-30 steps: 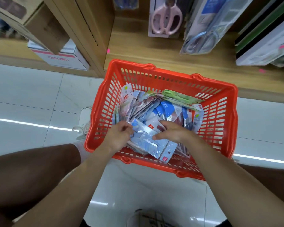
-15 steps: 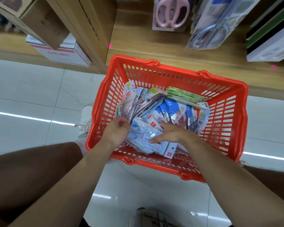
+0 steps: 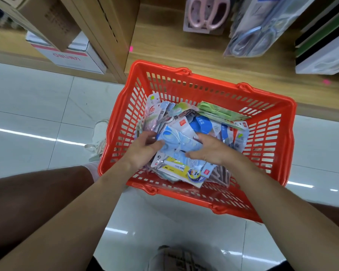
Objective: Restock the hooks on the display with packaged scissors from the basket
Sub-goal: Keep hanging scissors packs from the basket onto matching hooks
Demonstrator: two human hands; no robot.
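As the blue scissor pack (image 3: 176, 140) tops the basket (image 3: 204, 75), left hand (image 3: 142, 153) pinches its nine o'clock edge, right hand (image 3: 210, 150) three o'clock; likely light, slick film; better gripped by the stiffer card top.

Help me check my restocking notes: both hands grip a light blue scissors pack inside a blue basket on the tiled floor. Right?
Not quite: the head view shows the basket is red, not blue. The rest holds: the left hand and right hand both grip the light blue scissors pack inside it, on the tiled floor.
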